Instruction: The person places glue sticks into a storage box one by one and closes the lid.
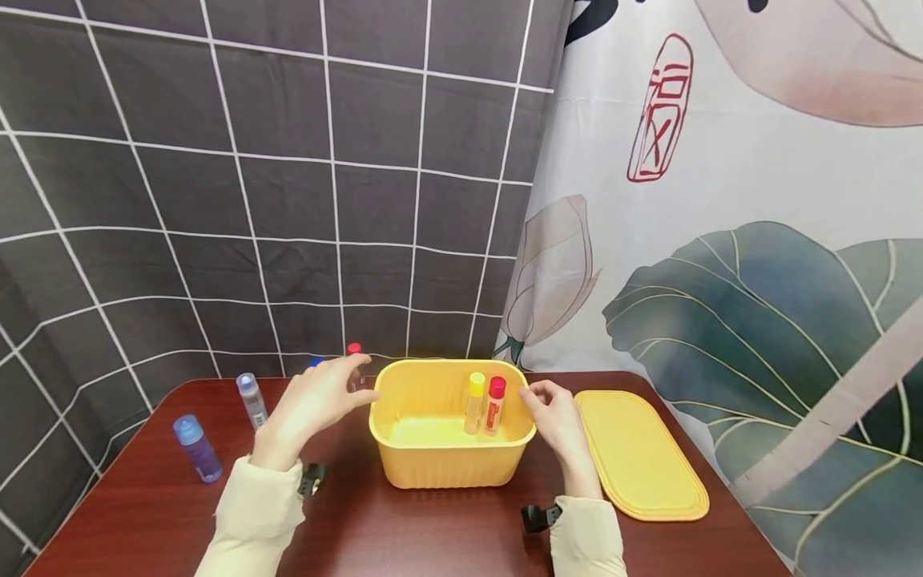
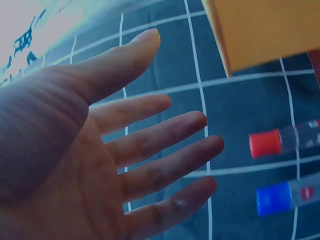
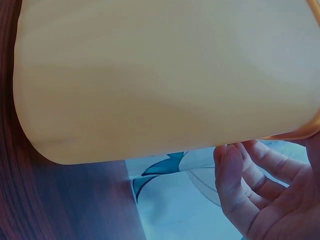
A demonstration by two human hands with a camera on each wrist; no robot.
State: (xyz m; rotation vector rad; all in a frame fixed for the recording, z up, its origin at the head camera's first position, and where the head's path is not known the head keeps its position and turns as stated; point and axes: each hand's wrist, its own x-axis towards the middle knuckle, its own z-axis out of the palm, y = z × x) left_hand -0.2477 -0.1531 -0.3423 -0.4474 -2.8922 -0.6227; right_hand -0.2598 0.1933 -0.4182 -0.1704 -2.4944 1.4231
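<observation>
A yellow plastic box [image 1: 453,469] stands in the middle of the table. Inside it, a yellow-capped tube [image 1: 473,403] and a red-capped tube [image 1: 494,406] stand upright side by side. My left hand [image 1: 317,405] is off the box's left side, its fingers spread and nothing held, as the left wrist view confirms. Behind that hand are a red-capped tube [image 2: 267,143] and a blue-capped tube [image 2: 275,198]. With curled fingertips, my right hand [image 1: 557,425] holds the right rim of the box; the box wall hides part of the fingertips in the right wrist view.
The yellow lid [image 1: 642,457] lies flat at the table's right. On the left stand a small purple bottle with a blue cap [image 1: 197,449] and a clear tube [image 1: 252,399]. Grid-patterned cloth [image 1: 274,192] hangs behind the wooden table [image 1: 433,537].
</observation>
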